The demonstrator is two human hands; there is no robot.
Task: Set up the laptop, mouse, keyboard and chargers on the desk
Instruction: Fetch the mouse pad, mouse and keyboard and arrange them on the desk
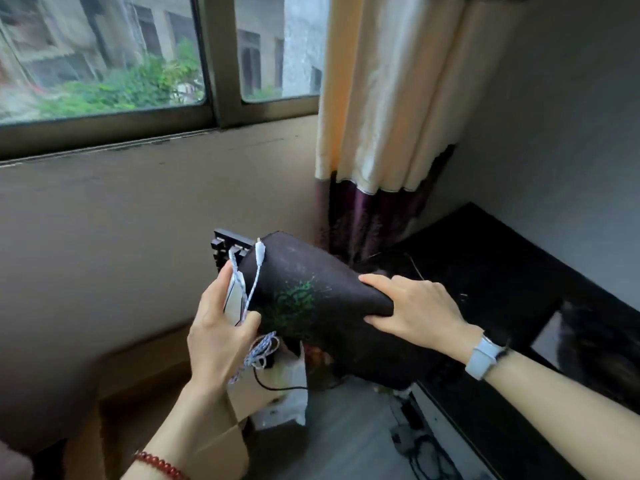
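Both hands hold a bundle in the air to the left of the black desk. My right hand grips the edge of a black mouse pad with a green print, curved over. My left hand is closed on the pad's left side together with a white device and a white-and-blue braided charger cable; the cable's plug sticks up and its coil hangs below the hand. A black keyboard pokes out behind the pad, mostly hidden. No laptop or mouse is visible.
The wall under the window lies ahead, with a curtain hanging in the corner by the desk. Below the hands are cardboard boxes, a white plastic bag and a thin black cord. More cables lie on the grey floor beside the desk.
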